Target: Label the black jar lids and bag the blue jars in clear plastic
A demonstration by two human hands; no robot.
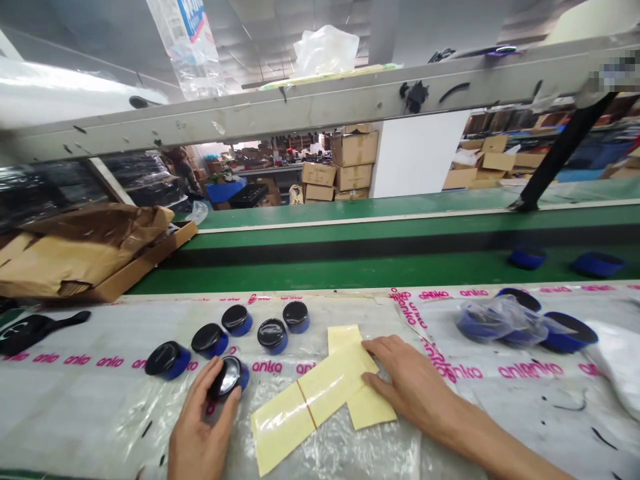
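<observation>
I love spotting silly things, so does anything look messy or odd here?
A few things. The yellow sheets lie askew, crossing at an angle by the right hand. Dark marks or scraps dot the plastic cover at the right, and a ragged black lump stands out against the pale beam, like stray mess.

Pink "anko" lettering (267, 367) repeated across plastic table sheet (90, 413).

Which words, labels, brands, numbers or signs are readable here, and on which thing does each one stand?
"anko", pink, printed many times on the plastic sheet.
Blue-and-pink label, top left: too blurred to read.
Cardboard boxes: print too small to read.
Black handled item: white mark, unclear.
</observation>
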